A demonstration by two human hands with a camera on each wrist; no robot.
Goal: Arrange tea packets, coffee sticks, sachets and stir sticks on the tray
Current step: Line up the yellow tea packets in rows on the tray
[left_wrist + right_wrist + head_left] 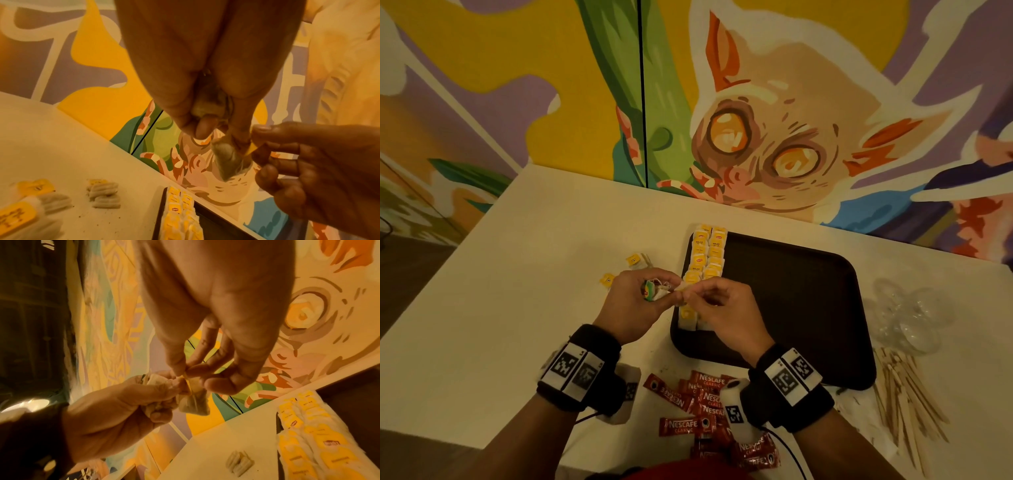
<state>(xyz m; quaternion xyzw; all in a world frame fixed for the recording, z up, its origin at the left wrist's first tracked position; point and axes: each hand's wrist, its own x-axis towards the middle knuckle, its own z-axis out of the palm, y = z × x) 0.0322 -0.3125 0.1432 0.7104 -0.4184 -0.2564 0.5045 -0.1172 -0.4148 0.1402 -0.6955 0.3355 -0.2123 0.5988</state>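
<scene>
A dark tray (791,301) lies on the white table, with two rows of yellow-tagged tea packets (707,257) along its left edge. Just above that edge, my left hand (643,298) grips a small bunch of tea bags (654,291). My right hand (709,298) pinches the yellow tag (188,384) of one tea bag (228,160), which hangs between both hands. Loose tea bags (638,262) lie on the table to the left. Red coffee sticks (698,404) are scattered near the front edge. Wooden stir sticks (904,390) lie at the right.
A crumpled clear plastic wrapper (907,318) sits right of the tray, above the stir sticks. A painted mural wall (756,120) stands directly behind the table. Bare white table surface (517,274) stretches to the left.
</scene>
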